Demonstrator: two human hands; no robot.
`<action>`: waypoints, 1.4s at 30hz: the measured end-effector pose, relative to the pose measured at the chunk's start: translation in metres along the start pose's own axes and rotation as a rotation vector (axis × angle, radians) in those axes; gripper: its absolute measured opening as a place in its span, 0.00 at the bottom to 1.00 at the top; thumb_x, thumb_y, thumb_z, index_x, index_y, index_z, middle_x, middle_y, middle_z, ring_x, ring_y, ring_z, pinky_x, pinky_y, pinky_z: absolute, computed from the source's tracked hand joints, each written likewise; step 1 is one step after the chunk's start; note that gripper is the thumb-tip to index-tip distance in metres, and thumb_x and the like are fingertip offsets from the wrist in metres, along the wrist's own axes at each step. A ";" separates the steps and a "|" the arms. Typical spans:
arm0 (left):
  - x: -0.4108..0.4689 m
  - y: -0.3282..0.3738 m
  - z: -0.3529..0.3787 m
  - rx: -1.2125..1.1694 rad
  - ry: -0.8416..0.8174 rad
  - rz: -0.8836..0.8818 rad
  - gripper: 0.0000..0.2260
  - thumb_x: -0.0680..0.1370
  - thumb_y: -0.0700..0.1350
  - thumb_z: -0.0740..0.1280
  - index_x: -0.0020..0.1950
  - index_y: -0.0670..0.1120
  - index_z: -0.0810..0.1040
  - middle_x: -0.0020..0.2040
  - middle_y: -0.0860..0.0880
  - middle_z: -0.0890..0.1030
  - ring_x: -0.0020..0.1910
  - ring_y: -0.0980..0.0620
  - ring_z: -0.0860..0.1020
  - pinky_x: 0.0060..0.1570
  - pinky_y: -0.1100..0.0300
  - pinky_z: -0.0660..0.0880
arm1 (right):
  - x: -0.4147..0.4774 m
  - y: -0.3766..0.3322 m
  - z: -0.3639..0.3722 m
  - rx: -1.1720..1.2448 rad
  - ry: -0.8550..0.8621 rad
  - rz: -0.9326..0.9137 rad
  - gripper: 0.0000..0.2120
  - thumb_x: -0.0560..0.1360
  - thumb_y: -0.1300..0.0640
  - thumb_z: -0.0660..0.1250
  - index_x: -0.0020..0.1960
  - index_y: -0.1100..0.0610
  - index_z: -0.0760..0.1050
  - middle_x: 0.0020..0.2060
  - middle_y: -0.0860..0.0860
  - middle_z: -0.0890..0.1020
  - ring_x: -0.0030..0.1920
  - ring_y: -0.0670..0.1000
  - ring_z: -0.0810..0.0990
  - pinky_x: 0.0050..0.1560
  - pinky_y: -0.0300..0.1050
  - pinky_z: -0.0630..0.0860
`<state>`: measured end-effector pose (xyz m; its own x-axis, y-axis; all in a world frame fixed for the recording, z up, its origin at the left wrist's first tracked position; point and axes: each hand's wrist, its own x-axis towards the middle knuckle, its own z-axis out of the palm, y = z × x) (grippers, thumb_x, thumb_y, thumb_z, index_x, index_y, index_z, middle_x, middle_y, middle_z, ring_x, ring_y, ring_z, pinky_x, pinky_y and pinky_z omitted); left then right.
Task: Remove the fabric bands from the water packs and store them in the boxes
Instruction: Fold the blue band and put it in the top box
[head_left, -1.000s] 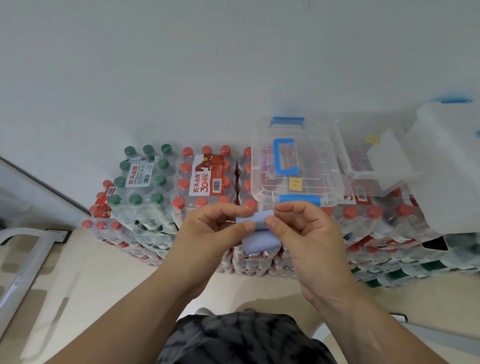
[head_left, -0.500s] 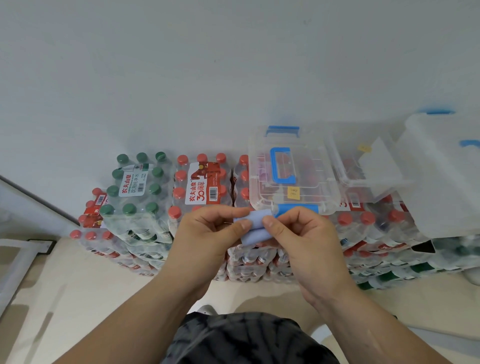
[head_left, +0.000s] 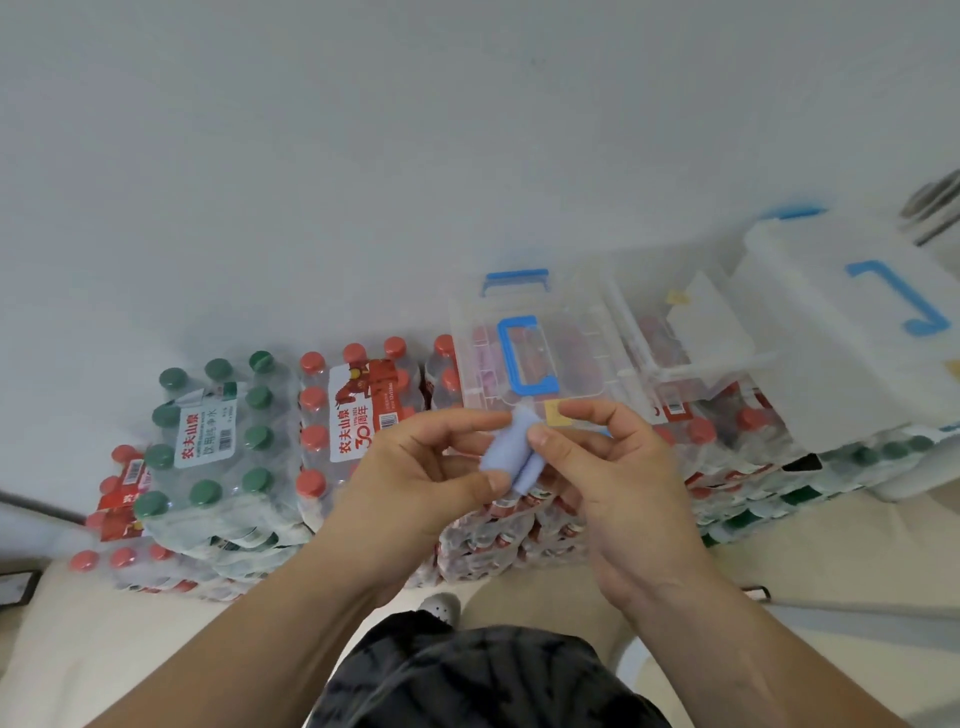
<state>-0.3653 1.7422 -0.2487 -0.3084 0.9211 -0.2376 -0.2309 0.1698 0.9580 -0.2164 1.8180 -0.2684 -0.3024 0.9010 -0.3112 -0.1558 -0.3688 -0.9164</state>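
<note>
Lavender-blue fabric band (head_left: 508, 453), clear box (head_left: 540, 358), blue handle (head_left: 524, 356)

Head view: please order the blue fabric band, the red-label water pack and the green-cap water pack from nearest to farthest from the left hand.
1. blue fabric band, pinched by the left hand.
2. red-label water pack, just beyond it.
3. green-cap water pack, farther left.

The fabric band (head_left: 506, 457) shows only as a folded strip. Its ends are tucked under the fingers of the left hand (head_left: 415, 483) and right hand (head_left: 613, 483). Both hands cover the front edge of the clear box (head_left: 467, 332). The white box (head_left: 831, 338) runs off the right edge, and the fine print on the label (head_left: 205, 431) is too small to read.
</note>
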 end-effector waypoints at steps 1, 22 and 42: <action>0.005 0.001 -0.002 0.017 -0.031 0.000 0.22 0.70 0.26 0.72 0.56 0.48 0.84 0.42 0.46 0.84 0.41 0.48 0.85 0.40 0.61 0.80 | 0.003 0.000 0.004 0.014 0.026 0.015 0.15 0.70 0.63 0.76 0.54 0.58 0.78 0.43 0.59 0.88 0.47 0.59 0.88 0.49 0.54 0.84; 0.125 0.028 -0.070 0.269 -0.471 0.086 0.26 0.66 0.32 0.79 0.60 0.50 0.79 0.42 0.43 0.86 0.39 0.44 0.86 0.45 0.41 0.83 | 0.049 -0.015 0.095 -0.233 0.440 -0.056 0.06 0.68 0.65 0.79 0.41 0.59 0.84 0.35 0.56 0.87 0.36 0.53 0.86 0.38 0.46 0.83; 0.170 0.038 -0.004 0.538 -0.714 0.516 0.26 0.66 0.47 0.81 0.62 0.52 0.79 0.55 0.58 0.83 0.52 0.61 0.83 0.52 0.65 0.80 | 0.044 -0.039 0.052 -0.145 0.605 -0.187 0.07 0.68 0.67 0.79 0.44 0.61 0.84 0.40 0.58 0.87 0.44 0.59 0.87 0.46 0.50 0.85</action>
<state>-0.4303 1.9036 -0.2534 0.4078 0.8897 0.2051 0.2719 -0.3328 0.9029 -0.2731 1.8602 -0.2334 0.3074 0.9321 -0.1913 -0.0134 -0.1968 -0.9803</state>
